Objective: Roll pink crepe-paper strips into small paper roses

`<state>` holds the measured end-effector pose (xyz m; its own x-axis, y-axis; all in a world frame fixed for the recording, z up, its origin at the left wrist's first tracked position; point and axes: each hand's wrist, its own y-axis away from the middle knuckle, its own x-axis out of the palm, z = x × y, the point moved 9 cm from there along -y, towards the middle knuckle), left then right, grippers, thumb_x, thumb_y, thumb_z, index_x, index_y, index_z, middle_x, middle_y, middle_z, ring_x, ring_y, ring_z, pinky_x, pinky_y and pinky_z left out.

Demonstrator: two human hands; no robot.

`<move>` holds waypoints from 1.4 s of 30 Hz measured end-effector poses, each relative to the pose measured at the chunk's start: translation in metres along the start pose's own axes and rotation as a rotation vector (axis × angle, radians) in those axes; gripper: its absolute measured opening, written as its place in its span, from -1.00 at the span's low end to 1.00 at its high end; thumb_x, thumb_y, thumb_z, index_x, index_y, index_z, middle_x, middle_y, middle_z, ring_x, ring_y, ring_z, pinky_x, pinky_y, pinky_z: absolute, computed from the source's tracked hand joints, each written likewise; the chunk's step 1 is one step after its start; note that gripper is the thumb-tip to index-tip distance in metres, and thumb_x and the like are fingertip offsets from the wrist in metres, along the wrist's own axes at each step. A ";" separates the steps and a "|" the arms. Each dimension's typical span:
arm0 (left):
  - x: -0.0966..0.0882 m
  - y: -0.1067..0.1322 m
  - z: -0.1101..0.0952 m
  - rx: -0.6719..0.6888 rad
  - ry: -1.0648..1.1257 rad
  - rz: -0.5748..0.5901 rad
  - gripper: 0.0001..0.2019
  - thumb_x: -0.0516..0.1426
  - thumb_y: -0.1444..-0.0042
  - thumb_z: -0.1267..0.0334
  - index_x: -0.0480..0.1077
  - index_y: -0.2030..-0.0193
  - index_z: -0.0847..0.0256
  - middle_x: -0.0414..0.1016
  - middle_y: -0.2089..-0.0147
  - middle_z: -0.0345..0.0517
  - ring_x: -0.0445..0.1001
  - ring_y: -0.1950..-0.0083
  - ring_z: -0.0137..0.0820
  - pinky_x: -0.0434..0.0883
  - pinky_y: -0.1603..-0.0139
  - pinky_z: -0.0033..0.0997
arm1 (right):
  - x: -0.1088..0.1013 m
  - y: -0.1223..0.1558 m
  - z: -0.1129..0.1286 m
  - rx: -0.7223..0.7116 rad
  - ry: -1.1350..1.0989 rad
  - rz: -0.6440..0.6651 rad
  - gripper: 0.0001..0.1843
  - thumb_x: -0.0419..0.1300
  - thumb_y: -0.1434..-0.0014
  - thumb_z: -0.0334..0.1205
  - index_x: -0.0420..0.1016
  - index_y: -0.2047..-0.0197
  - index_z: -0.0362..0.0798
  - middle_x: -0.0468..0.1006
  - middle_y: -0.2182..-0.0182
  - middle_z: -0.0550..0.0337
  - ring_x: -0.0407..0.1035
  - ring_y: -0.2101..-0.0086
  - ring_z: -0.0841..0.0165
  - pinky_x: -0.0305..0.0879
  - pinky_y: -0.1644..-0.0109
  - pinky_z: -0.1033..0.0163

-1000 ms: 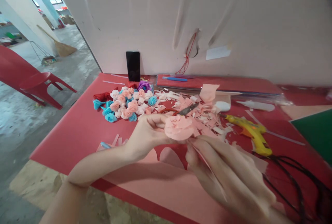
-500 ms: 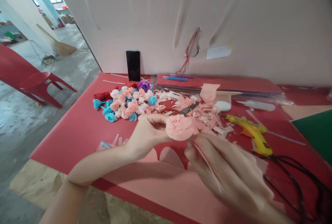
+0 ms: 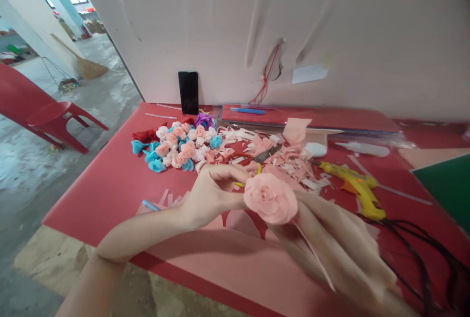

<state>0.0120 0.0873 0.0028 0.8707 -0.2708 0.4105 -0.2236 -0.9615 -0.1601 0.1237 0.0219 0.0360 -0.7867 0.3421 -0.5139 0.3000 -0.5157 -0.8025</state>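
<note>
A pink paper rose [image 3: 270, 198] is held above the red table [image 3: 110, 184] between both hands. My left hand [image 3: 211, 192] pinches its left side, fingers closed on it. My right hand [image 3: 341, 253] supports it from below and behind, fingers curled round its base, with a loose pink paper strip [image 3: 316, 263] trailing over the palm. Behind the rose lie pink paper scraps [image 3: 279, 155] and a pile of small finished paper roses [image 3: 176, 148] in pink, white, blue and purple.
A yellow glue gun [image 3: 358, 187] with black cord [image 3: 422, 253] lies at the right. A black phone [image 3: 188, 92] leans against the wall. Scissors [image 3: 267, 154] sit among scraps. A green sheet [image 3: 446, 184] is far right, a red chair [image 3: 47, 116] on the left floor.
The rose has come lower and nearer to me and turned its face upward. My right hand has shifted under it, and the paper strip now trails across the palm.
</note>
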 end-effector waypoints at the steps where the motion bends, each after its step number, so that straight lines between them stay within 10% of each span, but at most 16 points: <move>1: 0.000 0.000 0.000 -0.001 0.002 0.001 -0.79 0.42 0.40 0.28 0.47 0.65 0.21 0.42 0.63 -0.32 0.35 0.55 -0.59 0.36 -0.10 -0.25 | -0.006 -0.001 0.009 -0.114 0.020 -0.046 -0.93 0.20 -0.09 -0.35 0.48 0.33 0.00 0.56 0.50 0.15 0.47 0.42 0.24 0.35 0.52 0.20; 7: 0.000 -0.001 -0.003 0.001 -0.025 0.034 -0.83 0.40 0.35 0.33 0.48 0.65 0.22 0.42 0.60 -0.24 0.38 0.47 -0.50 0.42 0.18 -0.40 | -0.013 -0.015 0.026 -0.314 0.212 0.008 -0.88 0.18 -0.08 -0.49 0.42 0.28 -0.14 0.59 0.37 -0.01 0.48 0.35 0.29 0.38 0.46 0.25; 23: -0.001 0.001 0.020 -0.203 0.236 0.011 -0.80 0.36 0.36 0.50 0.41 0.61 0.34 0.44 0.53 -0.26 0.38 0.49 -0.61 0.39 0.41 -0.62 | -0.007 -0.037 0.014 -0.139 0.082 -0.062 -0.79 0.16 -0.05 -0.50 0.34 0.30 0.00 0.58 0.48 0.22 0.47 0.50 0.42 0.40 0.48 0.35; 35: 0.003 0.002 0.027 -0.326 0.302 0.015 -0.76 0.36 0.38 0.52 0.45 0.51 0.30 0.49 0.50 -0.27 0.44 0.45 -0.55 0.43 0.33 -0.53 | -0.004 -0.024 -0.021 0.316 -0.232 -0.103 -0.81 0.21 -0.08 -0.42 0.47 0.34 0.10 0.60 0.42 0.27 0.50 0.42 0.35 0.46 0.38 0.26; 42: 0.002 -0.001 0.006 -0.104 0.105 -0.004 -0.88 0.36 0.28 0.41 0.53 0.54 0.18 0.49 0.44 -0.26 0.44 0.32 -0.49 0.40 0.15 -0.44 | 0.014 -0.004 -0.050 0.777 -0.585 -0.075 -0.92 0.32 0.04 -0.30 0.55 0.49 0.09 0.54 0.60 0.29 0.41 0.57 0.36 0.34 0.55 0.26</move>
<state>0.0162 0.0881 -0.0019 0.8222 -0.2650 0.5038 -0.2689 -0.9609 -0.0665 0.1379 0.0678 0.0170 -0.9959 0.0589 -0.0694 -0.0359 -0.9548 -0.2952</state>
